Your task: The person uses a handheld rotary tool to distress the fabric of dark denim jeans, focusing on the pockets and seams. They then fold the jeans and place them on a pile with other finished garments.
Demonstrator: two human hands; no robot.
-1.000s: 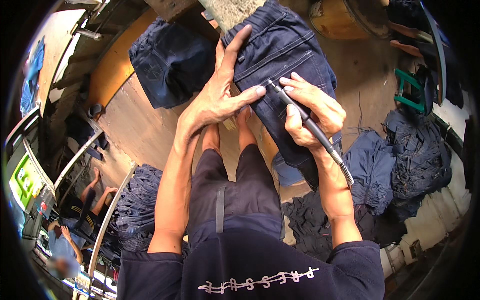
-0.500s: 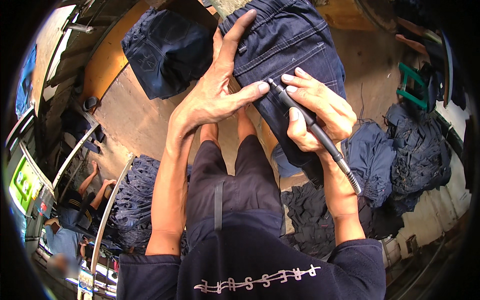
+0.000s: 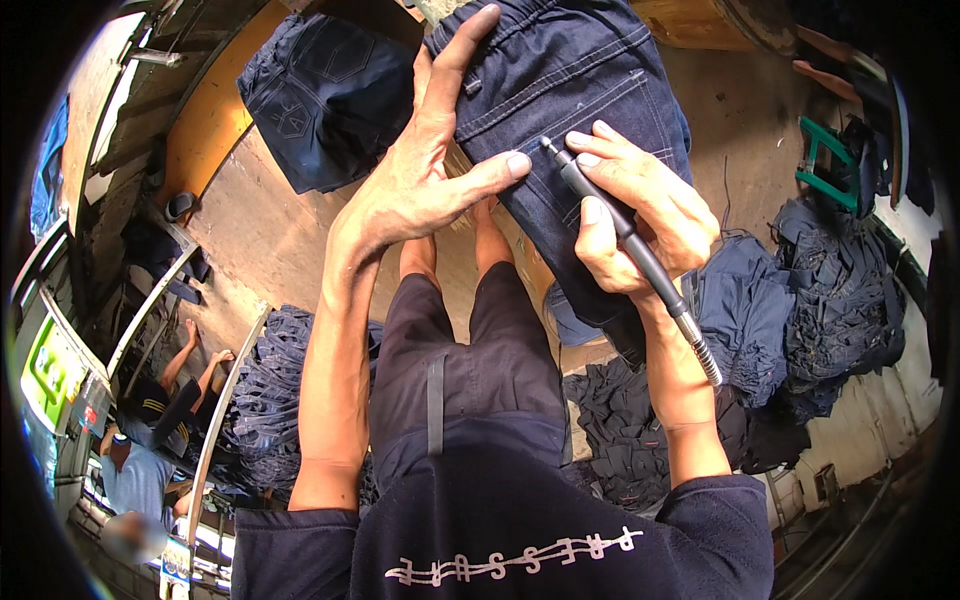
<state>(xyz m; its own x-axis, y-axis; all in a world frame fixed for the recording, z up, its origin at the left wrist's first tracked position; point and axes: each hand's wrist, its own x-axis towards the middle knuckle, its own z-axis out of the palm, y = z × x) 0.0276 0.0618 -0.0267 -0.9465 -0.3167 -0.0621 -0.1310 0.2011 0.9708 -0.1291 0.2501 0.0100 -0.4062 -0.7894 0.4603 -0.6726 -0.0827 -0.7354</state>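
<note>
A pair of dark blue denim trousers (image 3: pixel 560 95) with an elastic waistband and pale stitching lies in front of me, a back pocket facing up. My left hand (image 3: pixel 430 160) rests along its left edge, fingers spread; the thumb lies flat on the denim near the pocket, the index finger reaches to the waistband. Between the thumb and fingers of my right hand (image 3: pixel 645 205) is a black pen-shaped tool (image 3: pixel 625 230) with a rounded tip and a metal spring at its rear. The tip is at the pocket's stitched edge, close to my left thumb; whether it touches the cloth I cannot tell.
Another folded pair of denim trousers (image 3: pixel 320 100) lies at the far left. Heaps of dark garments (image 3: pixel 835 300) sit at the right, with more piled at the left (image 3: pixel 285 370). A green stool (image 3: pixel 828 165) stands far right. Other people (image 3: pixel 140 480) are at the lower left.
The trousers and my left hand have shifted slightly left. The tool's tip has moved a little up along the pocket seam.
</note>
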